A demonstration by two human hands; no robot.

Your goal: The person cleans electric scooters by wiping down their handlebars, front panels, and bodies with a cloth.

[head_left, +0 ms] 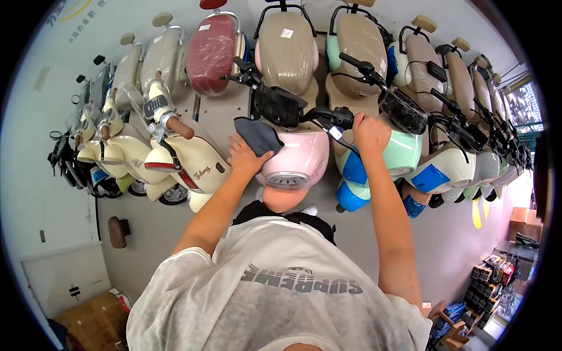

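A pink electric scooter (303, 153) stands directly in front of me, its front panel and round grille facing me. My left hand (247, 157) holds a dark grey cloth (261, 137) against the left side of that panel, with fingers partly spread over it. My right hand (372, 137) is wrapped around the right end of the scooter's handlebar (329, 117), beside the black switch housing. A black display (280, 106) sits at the middle of the handlebar. The palm side of both hands is hidden.
Close on my left is a cream scooter (198, 159); close on my right, a mint-green one (413, 151) with blue film. More scooters line both sides. A brown padded piece (118, 232) lies on the floor. Shelves with boxes (490, 279) stand at lower right.
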